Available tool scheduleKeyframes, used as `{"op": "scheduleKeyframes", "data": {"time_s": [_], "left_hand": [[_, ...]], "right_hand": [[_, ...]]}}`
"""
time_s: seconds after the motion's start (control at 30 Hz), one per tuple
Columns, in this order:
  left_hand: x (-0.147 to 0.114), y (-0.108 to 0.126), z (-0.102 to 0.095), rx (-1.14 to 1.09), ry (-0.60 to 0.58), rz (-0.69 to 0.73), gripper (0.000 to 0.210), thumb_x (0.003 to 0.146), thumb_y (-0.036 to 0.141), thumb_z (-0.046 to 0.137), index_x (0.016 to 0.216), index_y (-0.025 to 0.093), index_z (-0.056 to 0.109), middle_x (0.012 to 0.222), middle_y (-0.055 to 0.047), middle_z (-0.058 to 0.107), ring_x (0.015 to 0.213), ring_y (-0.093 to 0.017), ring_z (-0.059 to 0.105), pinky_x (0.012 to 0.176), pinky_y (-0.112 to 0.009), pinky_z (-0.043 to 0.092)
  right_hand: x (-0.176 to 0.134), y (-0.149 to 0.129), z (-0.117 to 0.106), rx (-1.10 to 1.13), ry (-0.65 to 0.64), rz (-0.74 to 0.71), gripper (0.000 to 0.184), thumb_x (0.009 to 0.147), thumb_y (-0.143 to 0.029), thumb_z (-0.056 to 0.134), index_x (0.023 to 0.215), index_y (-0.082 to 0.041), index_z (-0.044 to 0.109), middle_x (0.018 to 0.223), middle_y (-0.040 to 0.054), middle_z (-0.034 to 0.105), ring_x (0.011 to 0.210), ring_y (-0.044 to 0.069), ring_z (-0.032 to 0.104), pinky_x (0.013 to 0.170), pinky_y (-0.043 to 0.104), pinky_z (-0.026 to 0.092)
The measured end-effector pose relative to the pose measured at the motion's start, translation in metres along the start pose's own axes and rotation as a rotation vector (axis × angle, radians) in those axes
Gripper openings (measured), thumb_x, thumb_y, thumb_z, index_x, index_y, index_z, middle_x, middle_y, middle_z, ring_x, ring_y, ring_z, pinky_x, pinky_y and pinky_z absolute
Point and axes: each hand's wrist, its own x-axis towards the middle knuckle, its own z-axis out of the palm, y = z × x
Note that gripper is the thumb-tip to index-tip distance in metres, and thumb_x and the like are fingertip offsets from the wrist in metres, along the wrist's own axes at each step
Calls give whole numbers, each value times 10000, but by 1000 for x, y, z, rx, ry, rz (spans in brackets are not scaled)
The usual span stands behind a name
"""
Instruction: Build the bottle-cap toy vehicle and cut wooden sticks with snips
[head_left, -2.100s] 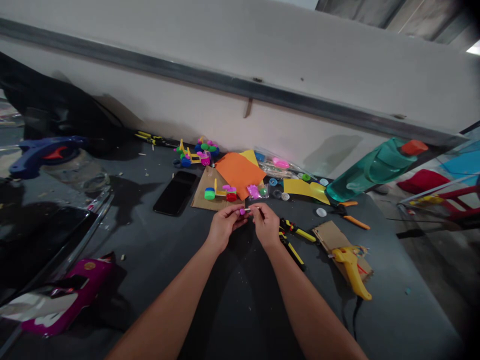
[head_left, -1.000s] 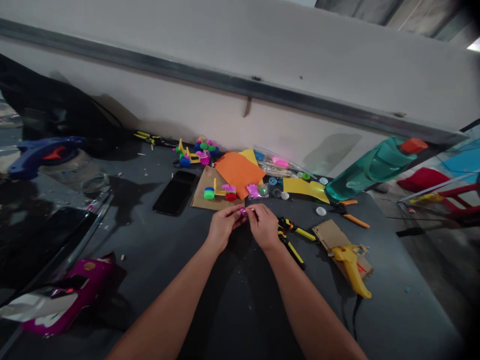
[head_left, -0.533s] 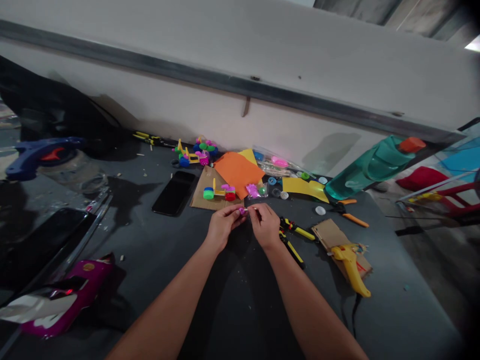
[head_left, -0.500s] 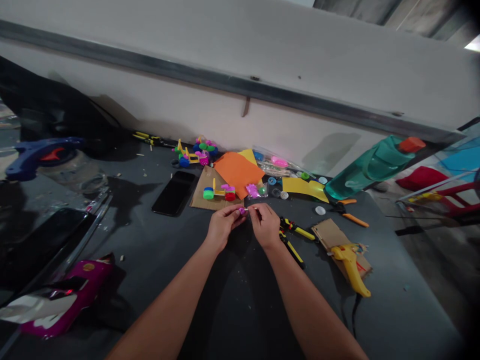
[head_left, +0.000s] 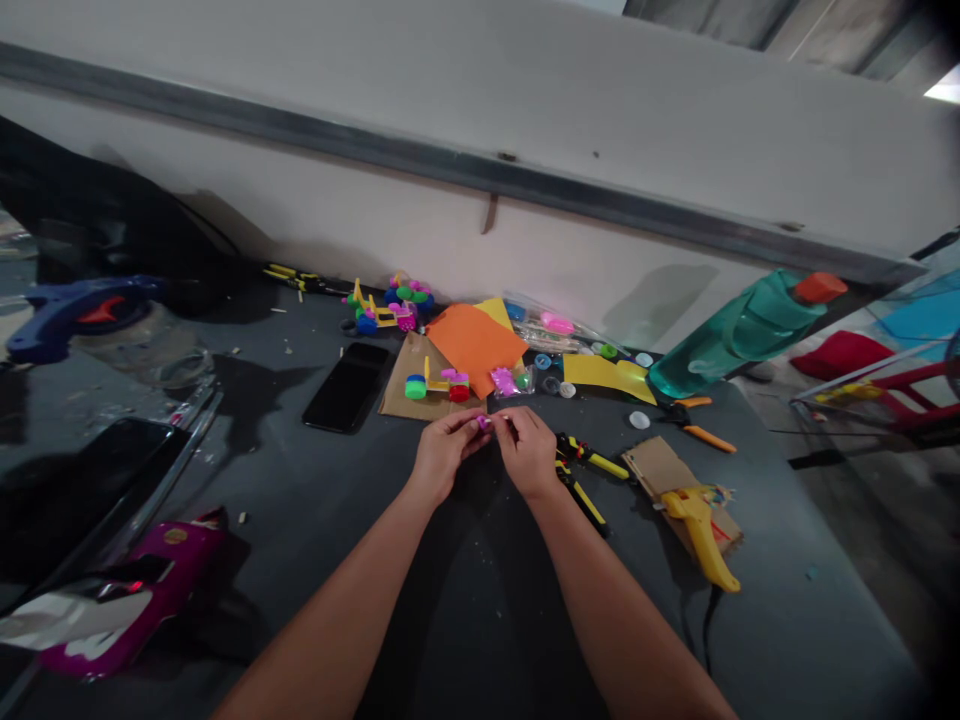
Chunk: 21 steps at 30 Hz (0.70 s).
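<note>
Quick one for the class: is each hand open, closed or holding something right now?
Left hand: closed, holding a small purple piece.
Right hand: closed, pinching a thin pale piece, mostly hidden.

My left hand [head_left: 442,452] pinches a small, shiny purple piece [head_left: 482,423]. My right hand [head_left: 528,452] pinches a thin white stick [head_left: 491,421], pointing sideways at it. I can't see if they join.

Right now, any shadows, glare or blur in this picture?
In the head view, a shadow falls on the white wall beside the teal bottle, and a bright patch lies on the yellow strip; same view, the small purple piece in the left hand is indistinct, and the top right corner is dark.
</note>
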Motion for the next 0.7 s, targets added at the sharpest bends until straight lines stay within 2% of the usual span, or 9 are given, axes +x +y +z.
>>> {"op": "scheduleKeyframes", "data": {"time_s": [0.7], "left_hand": [[-1,2,2,12,21,-17,172,710,103,643,876,99,687,820,-76,697,759,-150,650,832,-324,523]], "right_hand": [[0,-1,1,-66,-20,-60,205,892,-300,438,832,-192,602,777,51,621,749,164,555,717,270,412]]}}
